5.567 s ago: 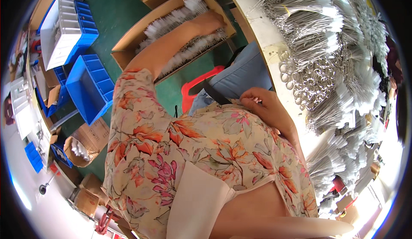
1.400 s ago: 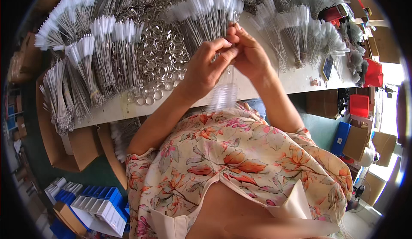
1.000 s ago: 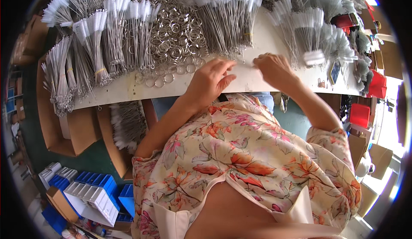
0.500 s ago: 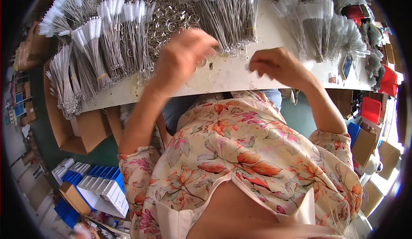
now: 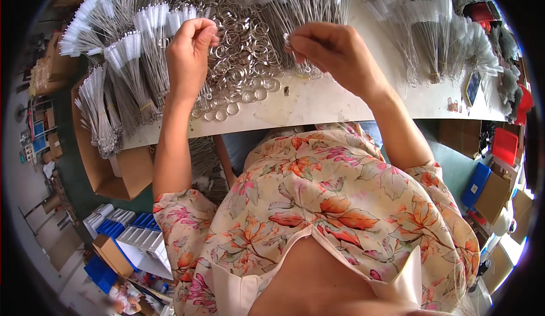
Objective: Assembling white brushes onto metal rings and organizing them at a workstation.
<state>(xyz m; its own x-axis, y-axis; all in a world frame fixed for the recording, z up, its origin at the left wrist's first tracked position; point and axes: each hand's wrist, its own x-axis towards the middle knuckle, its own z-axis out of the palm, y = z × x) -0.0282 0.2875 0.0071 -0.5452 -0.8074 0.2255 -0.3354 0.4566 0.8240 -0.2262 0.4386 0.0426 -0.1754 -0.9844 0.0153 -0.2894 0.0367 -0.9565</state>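
My left hand is raised in front of bundled wire-handled brushes, its fingers curled and pressed against the thumb. Whatever may be in that pinch is hidden. To the right, my right hand is closed in a pinch before another group of brushes with white bristles. A small shiny metal bit shows at its fingertips, too small to name. Between the two hands spreads a heap of loose metal split rings, with several lying near the table's front edge.
More brush bundles stand at the far left and on the right of the white table. A dark, flat rectangular object lies at the right end. Below the left edge is an open cardboard box; white and blue bins stand lower left.
My left hand has moved left and up, away from the middle, uncovering rings near the table edge. My right hand has moved left and up, to the brushes behind the rings.
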